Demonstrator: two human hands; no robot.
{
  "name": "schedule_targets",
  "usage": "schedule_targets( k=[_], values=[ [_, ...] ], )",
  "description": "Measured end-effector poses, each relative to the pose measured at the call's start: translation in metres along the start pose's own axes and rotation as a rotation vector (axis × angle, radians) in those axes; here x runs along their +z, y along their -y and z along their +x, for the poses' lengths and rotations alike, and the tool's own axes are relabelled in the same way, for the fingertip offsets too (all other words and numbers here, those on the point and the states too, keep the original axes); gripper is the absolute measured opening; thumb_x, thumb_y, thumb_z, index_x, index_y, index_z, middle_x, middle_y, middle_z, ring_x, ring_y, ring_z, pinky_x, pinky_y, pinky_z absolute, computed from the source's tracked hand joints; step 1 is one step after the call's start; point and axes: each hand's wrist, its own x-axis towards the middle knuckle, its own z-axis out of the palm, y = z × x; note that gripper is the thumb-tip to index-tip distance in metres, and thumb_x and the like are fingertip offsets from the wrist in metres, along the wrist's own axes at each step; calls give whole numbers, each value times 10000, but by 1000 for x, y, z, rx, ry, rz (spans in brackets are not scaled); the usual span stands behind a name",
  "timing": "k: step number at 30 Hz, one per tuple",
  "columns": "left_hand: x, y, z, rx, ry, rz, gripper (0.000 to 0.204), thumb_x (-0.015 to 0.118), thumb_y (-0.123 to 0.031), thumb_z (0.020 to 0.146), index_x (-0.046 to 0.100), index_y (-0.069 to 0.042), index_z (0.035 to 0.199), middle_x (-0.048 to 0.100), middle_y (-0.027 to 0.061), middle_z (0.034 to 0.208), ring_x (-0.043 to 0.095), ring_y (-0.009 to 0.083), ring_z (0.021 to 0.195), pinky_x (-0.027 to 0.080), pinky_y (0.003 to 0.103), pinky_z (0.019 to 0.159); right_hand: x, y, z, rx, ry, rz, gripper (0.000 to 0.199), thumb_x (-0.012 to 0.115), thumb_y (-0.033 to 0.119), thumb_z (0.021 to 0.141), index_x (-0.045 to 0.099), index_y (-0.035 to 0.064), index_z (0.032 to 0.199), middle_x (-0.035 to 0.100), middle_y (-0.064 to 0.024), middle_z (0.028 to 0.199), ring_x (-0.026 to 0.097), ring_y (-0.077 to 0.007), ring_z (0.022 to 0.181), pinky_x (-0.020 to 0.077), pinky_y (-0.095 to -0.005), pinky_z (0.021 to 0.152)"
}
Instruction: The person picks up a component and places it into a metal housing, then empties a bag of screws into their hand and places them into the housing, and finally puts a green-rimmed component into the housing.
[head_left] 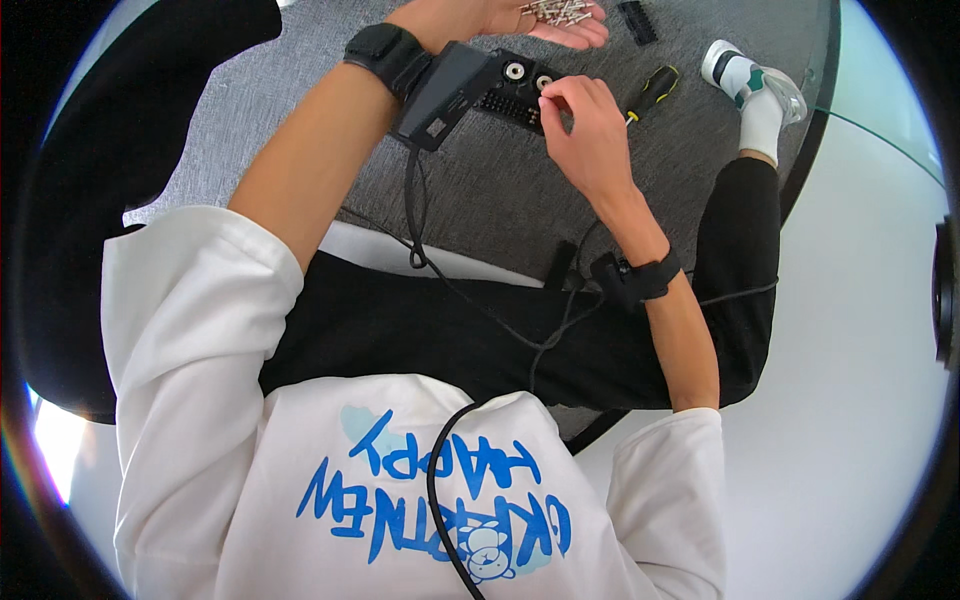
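Screws (558, 12), a small silvery pile of them, are cupped in the left hand (520, 20), which is held palm up and open near the top edge of the view. So that hand is loosely open, nothing gripped, just the pile resting in the palm. A black band is worn on that wrist.

Right hand (585, 125) is pinched down with thumb and fingertips together right at the top of a black device (470, 90). Something small may be pinched there, but it's too tiny to be made out, so it can't be told if a screw is actually held. The fingertips are touching or just about touching the device next to two round silvery fittings on its top face.

The device is lying flat on a grey carpeted surface (500, 200), between the two hands, with a black cable (412, 210) running off it toward the lap. A screwdriver (652, 92) with a black and yellow handle is lying on the grey surface just to the right of the right hand, untouched. A small black part (637, 22) is seen further up, near the screws. A foot in a white sock and a sandal (750, 85) is parked at the right edge of the grey surface.
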Motion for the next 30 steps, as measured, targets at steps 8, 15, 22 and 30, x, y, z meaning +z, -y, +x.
schedule_targets(
  k=[8, 15, 22, 30],
  values=[
    [8, 11, -3, -76, 46, 112, 294, 474, -144, 1041, 633, 72, 1160, 729, 186, 1019, 746, 280, 880, 652, 419, 777, -37, 4, 27, 94, -196, -22, 139, 740, 64, 858, 645, 29, 954, 595, -81, 873, 589, -225, 759, 494, -339, 666],
    [8, 27, 8, -68, 208, 204, 346, 420, -87, 1035, 624, 127, 1215, 726, 166, 998, 737, 243, 833, 649, 364, 737, -35, -8, 22, 60, -178, -103, 214, 807, 134, 831, 676, 25, 961, 609, -72, 883, 630, -221, 789, 529, -335, 689],
    [28, 24, 2, -58, 160, 224, 347, 401, -62, 1024, 628, 138, 1193, 719, 179, 1003, 735, 260, 834, 650, 375, 754, -44, -10, 24, 111, -172, -104, 209, 814, 148, 821, 668, 32, 915, 613, -69, 833, 658, -228, 753, 547, -344, 675],
    [10, 30, 9, -127, 144, 70, 317, 417, -96, 1028, 631, 114, 1132, 715, 186, 980, 733, 273, 827, 652, 399, 796, -43, -4, 29, 152, -144, -85, 138, 772, 118, 848, 683, 30, 906, 645, -83, 819, 690, -236, 736, 560, -338, 672]
  ],
)
